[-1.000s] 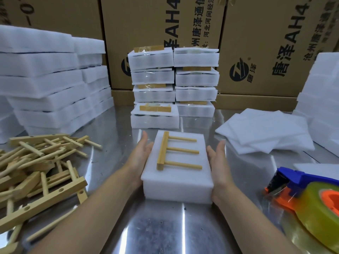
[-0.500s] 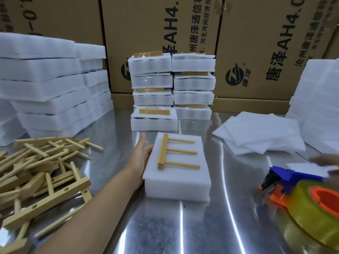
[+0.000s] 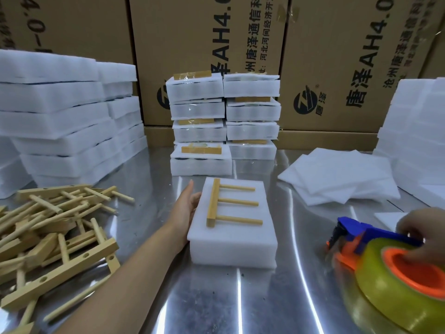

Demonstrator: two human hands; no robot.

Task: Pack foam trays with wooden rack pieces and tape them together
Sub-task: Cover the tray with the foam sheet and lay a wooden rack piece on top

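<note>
A stacked pair of white foam trays [image 3: 232, 242] lies in the middle of the steel table [image 3: 216, 302]. On top rests a wooden rack piece [image 3: 218, 205], a bar with three dowels pointing right. My left hand [image 3: 188, 208] lies flat against the trays' left side, fingers straight. At the right edge my right hand [image 3: 420, 226] grips the blue handle of a tape dispenser [image 3: 380, 247] that carries a large yellowish tape roll with an orange hub; the hand is blurred.
A heap of loose wooden rack pieces [image 3: 53, 232] covers the left. Taped foam packs [image 3: 224, 121] stand stacked behind the trays. Plain foam blocks [image 3: 60, 121] rise at left and far right. Thin foam sheets [image 3: 342, 175] lie at right. Cardboard boxes [image 3: 337, 56] wall the back.
My right hand left the trays' right side, swung right and took hold of the tape dispenser. My left hand stays against the trays' left side.
</note>
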